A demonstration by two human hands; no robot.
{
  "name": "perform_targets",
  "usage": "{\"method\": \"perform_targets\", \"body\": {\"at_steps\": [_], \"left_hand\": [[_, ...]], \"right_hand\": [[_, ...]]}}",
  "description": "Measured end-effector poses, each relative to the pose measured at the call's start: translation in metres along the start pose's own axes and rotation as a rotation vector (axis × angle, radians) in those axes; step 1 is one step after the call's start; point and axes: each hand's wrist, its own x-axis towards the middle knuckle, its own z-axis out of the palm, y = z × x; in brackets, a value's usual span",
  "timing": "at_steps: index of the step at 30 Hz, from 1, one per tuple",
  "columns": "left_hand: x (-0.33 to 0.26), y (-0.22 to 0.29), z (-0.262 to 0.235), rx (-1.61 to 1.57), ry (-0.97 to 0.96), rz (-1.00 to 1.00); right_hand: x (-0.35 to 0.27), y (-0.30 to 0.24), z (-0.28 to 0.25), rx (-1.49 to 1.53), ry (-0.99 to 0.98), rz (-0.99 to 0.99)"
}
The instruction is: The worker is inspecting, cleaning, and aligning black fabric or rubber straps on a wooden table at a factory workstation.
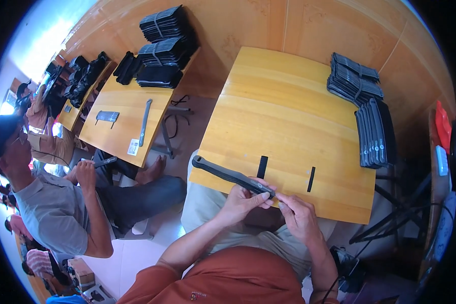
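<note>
My left hand is closed round a bundle of long dark grey straps near its right end. The bundle slants up to the left over the table's front edge, and its far end is rounded with a hole. At the near end, the fingers of my right hand pinch the strap ends; the fingertips are partly hidden. Just beyond my hands, a black strip lies on the wooden table. A second, shorter black strip lies to its right.
Banded stacks of grey straps and a loose pile of straps line the table's right edge. To my left, a seated person holds a similar strap beside another table, which bears tall strap stacks. A cable hangs at the right.
</note>
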Motion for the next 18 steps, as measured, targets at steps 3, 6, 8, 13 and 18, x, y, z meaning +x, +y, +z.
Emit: {"method": "perform_targets", "body": {"at_steps": [3,6,8,13,18], "left_hand": [[0.0,-0.002,0.0,0.014,0.005,-0.009],[0.001,-0.004,0.001,0.009,0.002,-0.017],[0.004,-0.003,0.0,0.007,0.018,-0.015],[0.003,-0.005,-0.004,0.009,0.063,-0.05],[0.008,0.002,0.0,0.024,0.064,-0.024]], "right_hand": [[-0.003,0.002,0.0,-0.002,-0.012,0.021],[-0.005,0.007,0.001,-0.01,0.0,0.025],[-0.006,0.008,0.001,-0.016,0.008,0.028],[0.0,0.009,0.003,-0.007,0.001,0.022],[0.002,0.011,0.001,-0.022,0.0,0.018]]}}
